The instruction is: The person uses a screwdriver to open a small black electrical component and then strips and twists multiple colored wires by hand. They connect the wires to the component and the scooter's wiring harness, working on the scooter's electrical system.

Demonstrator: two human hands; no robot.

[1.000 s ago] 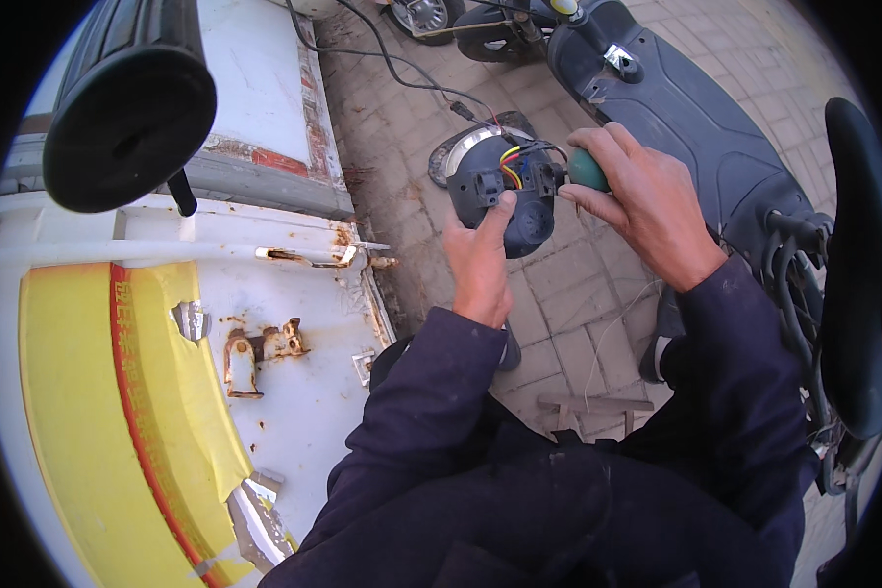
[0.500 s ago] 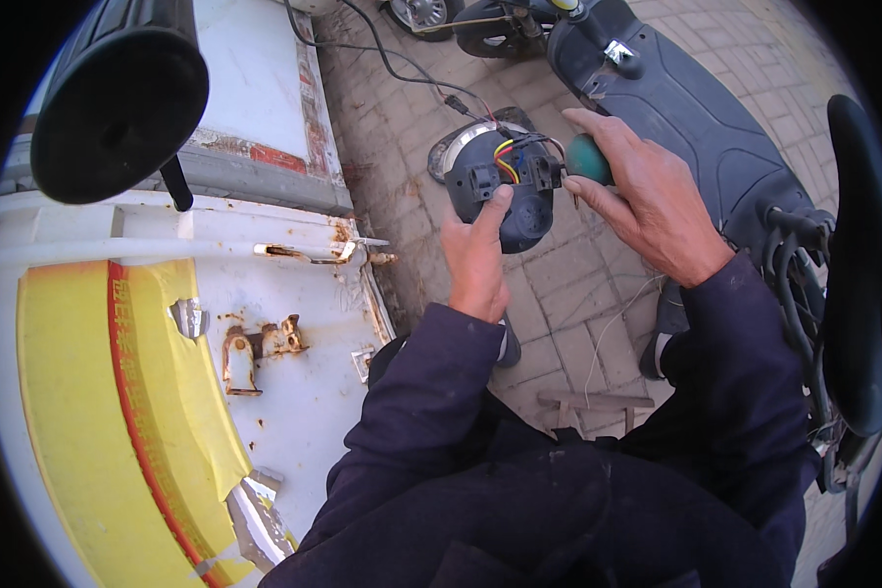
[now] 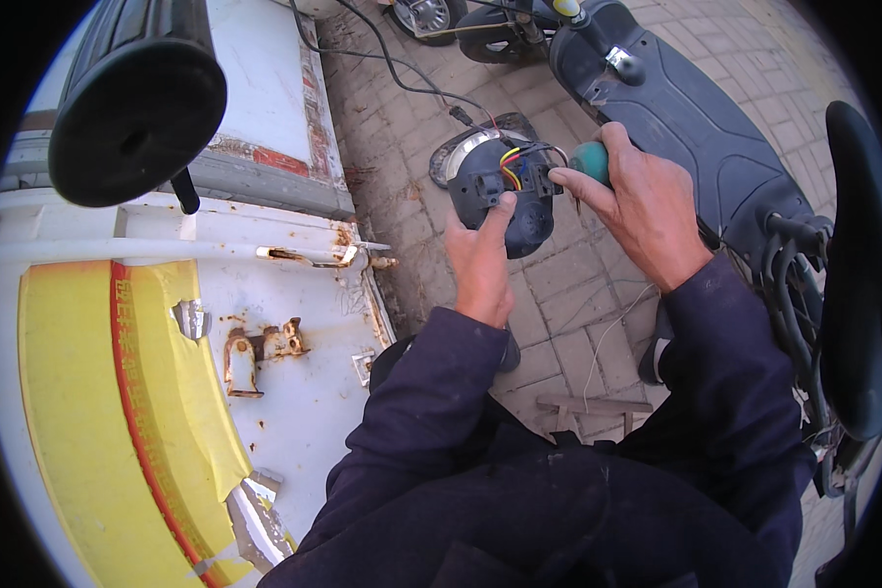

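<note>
My left hand (image 3: 485,260) is closed around the near side of a round black headlight housing (image 3: 529,230), its thumb pressed on the back. The housing has a silvery rim (image 3: 468,150) and sockets on its back. Yellow, red and black wires (image 3: 511,169) loop out of its middle. At its right edge, my right hand (image 3: 642,196) pinches what looks like a screwdriver with a rounded green handle (image 3: 589,163). The fingers hide most of its shaft, and whether the tip touches the housing cannot be made out.
A black cable (image 3: 392,69) runs from the housing to the upper left. On the right stands a dark scooter (image 3: 671,93). A white panel with rusty latches (image 3: 265,343) lies left, below a black handlebar grip (image 3: 132,127). A small wooden stool (image 3: 598,404) is on the paving near my feet.
My right hand and the green-handled screwdriver have shifted slightly, its fingers now curled more around the handle. The left hand still holds the housing in nearly the same place.
</note>
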